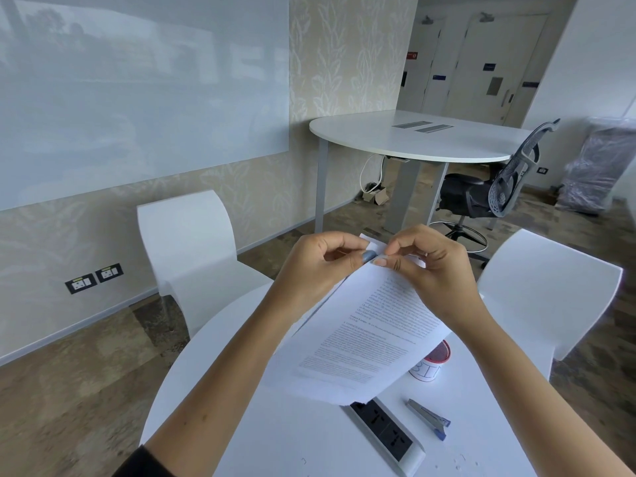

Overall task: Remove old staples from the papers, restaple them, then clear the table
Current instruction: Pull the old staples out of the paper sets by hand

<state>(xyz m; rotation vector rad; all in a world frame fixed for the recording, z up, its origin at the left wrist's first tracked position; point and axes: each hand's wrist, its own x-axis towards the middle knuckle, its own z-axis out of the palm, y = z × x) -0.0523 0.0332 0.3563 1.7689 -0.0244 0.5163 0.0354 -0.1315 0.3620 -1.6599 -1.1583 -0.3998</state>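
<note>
- A few small bits, perhaps pulled staples point(459, 462), lie scattered at the near right edge of the round white surface point(213, 380); 1 more lies near the middle front.
- A recessed power strip point(385, 433) with black sockets sits in the surface, and a grey and blue stapler point(428, 418) lies just right of it, apart from both hands.
- Behind the stapler stands a white cup with a red rim point(434, 361), lettered on its side and partly hidden by the papers.
- The papers point(361, 342), printed sheets, are held up above the surface, lower edge hanging over the power strip.
- The left hand point(316, 266) pinches the top corner of the papers, its grip closed on the sheets between thumb and fingers.
- The right hand point(426, 266) meets it at the same corner, fingers curled, fingertips nipping the paper there.
- Beyond stand 2 white chairs point(192, 242), then a second round table point(406, 136) with a black office chair point(481, 194).
</note>
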